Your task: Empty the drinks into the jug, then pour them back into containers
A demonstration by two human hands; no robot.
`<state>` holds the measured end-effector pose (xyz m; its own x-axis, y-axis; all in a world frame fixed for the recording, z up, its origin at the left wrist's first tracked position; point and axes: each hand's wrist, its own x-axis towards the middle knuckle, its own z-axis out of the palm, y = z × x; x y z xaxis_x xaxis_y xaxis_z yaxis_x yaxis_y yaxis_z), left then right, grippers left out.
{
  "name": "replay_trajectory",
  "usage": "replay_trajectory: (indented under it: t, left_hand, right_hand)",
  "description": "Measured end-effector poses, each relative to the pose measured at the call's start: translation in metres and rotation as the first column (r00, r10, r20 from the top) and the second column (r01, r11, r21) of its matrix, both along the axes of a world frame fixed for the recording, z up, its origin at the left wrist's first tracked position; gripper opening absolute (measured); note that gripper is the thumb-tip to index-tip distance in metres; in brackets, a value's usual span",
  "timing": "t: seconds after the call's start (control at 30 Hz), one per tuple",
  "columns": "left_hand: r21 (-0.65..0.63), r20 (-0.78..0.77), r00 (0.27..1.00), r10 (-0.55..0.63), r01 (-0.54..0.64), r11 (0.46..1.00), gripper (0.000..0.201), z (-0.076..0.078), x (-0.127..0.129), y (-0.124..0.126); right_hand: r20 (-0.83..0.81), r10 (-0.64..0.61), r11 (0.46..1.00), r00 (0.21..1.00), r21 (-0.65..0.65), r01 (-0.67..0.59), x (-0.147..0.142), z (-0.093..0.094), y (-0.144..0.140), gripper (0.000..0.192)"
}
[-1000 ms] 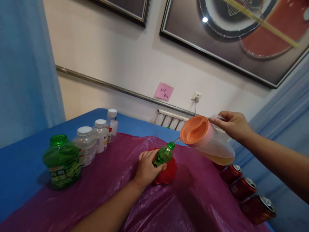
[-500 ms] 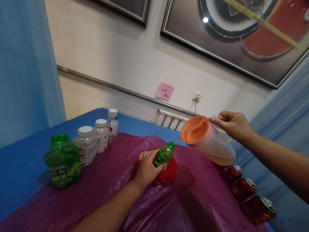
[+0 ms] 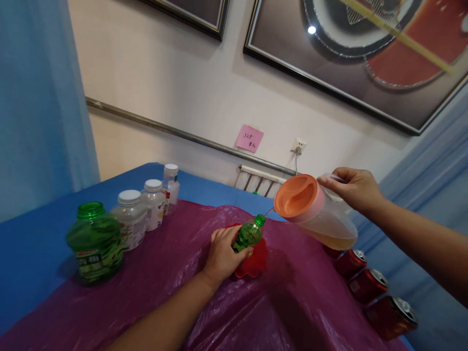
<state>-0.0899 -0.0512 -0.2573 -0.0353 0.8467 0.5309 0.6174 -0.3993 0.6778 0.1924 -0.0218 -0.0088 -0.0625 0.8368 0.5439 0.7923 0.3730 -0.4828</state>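
Observation:
My left hand [image 3: 224, 254] is wrapped round a small green plastic bottle [image 3: 250, 233] with an open neck. Under the bottle lies a red dish with a wavy edge [image 3: 256, 263]. My right hand [image 3: 356, 187] grips the handle of a clear pitcher [image 3: 325, 226] with an orange lid [image 3: 296, 196]. The pitcher is tilted to the left, with yellowish liquid along its lower side. From its spout a thin stream runs down to the mouth of the green bottle. The bottle's lower part is hidden by my left hand.
A large green bottle [image 3: 95, 248], white-capped jars [image 3: 132, 222] [image 3: 153, 207] and a slim white-capped bottle [image 3: 171, 187] line the left. Several red cans [image 3: 391, 317] stand at the right. Purple plastic sheeting [image 3: 157, 292] covers part of the blue table [image 3: 32, 243].
Both hands, the bottle and the pitcher stay almost where they were. The stream of liquid looks thinner than before.

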Motion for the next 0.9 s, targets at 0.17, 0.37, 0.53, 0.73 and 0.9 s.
replay_trajectory:
  t: [0.17, 0.37, 0.53, 0.73, 0.9]
  left_hand:
    - [0.009, -0.008, 1.0, -0.001, 0.001, 1.0, 0.056, -0.0002, -0.0002, 0.0004]
    - [0.005, -0.007, 1.0, -0.001, 0.001, 1.0, 0.056, 0.0004, -0.0005, -0.0001]
    - [-0.001, -0.003, 1.0, -0.001, 0.001, 1.0, 0.056, 0.001, 0.0, -0.0002]
    - [0.004, -0.001, 1.0, -0.004, 0.004, 1.0, 0.056, 0.0002, -0.0004, -0.0011]
    - [-0.001, 0.001, 1.0, -0.01, 0.01, 1.0, 0.056, -0.0002, -0.0005, -0.0002]
  right_hand:
    - [0.009, -0.017, 1.0, 1.0, -0.006, 0.017, -0.0037, 0.0032, -0.0036, 0.062]
    - [0.02, -0.009, 1.0, 1.0, 0.013, 0.008, -0.0048, 0.0038, -0.005, 0.065]
    - [0.052, 0.004, 1.0, 0.999, 0.03, -0.005, -0.0033, 0.0038, -0.004, 0.066]
    - [0.035, 0.005, 0.999, 0.999, 0.043, -0.006, -0.0017, 0.0018, -0.0027, 0.063]
    - [0.019, -0.007, 0.999, 1.0, 0.033, 0.006, -0.0022, 0.002, -0.0034, 0.063]
